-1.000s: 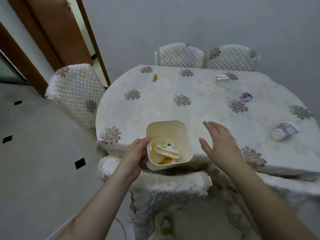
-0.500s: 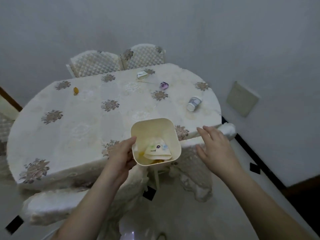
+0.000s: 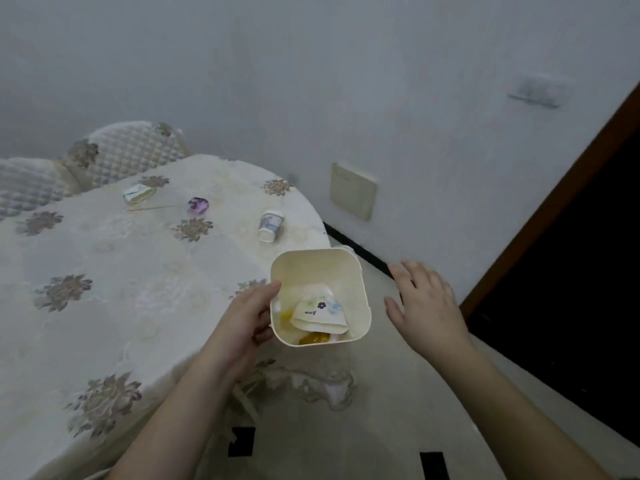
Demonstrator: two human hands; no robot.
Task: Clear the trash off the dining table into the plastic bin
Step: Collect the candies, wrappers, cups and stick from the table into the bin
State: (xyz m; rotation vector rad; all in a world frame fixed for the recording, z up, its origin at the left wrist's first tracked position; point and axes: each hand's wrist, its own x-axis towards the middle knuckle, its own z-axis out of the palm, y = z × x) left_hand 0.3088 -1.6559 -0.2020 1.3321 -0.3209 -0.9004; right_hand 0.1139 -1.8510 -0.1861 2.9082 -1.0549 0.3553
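Here, the left hand [image 3: 246, 323] grips the bin [image 3: 360, 292] by its rim beside the table [image 3: 104, 271]; the right hand [image 3: 427, 306] hovers, fingers relaxed and apart.

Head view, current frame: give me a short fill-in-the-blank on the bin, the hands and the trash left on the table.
1. The plastic bin is gripped by the ____ hand.
2. The right hand is open and holds ____.
3. The small cup on the table lies on its ____.
4. The crumpled wrapper beside it is ____ in colour.

Missing words: left; nothing; side; purple
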